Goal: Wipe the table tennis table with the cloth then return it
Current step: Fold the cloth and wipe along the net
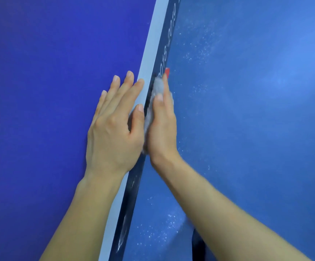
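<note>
The left hand (pixel 113 125) lies flat on the table (pixel 40 72), fingers straight and slightly spread. Its index finger and thumb reach onto the white edge line (pixel 153 44). This hand holds nothing and appears to brace the body.

Just beside it, across the edge, the right hand (pixel 162 127) presses the cloth (pixel 157 86) against the dark side rail (pixel 169 34). The thumb and index finger lie straight along the cloth. The remaining fingers are hidden behind the hand. The cloth is grey and bunched. It sits between the right palm and the rail, and shows ahead of the thumb and along the heel of the hand.

Handling judgement: the cloth is light, soft and limp. It conforms to the rail under flat pressure and will likely bunch or slip if pressure drops. Hold it under the palm with the thumb laid on top. To carry it back, gather it in a closed grip.

Beyond the right fingertips, a small red tag (pixel 167 71) sits beside the rail. To the right of the right hand, well below it, is the blue floor (pixel 247 110), flecked white.
</note>
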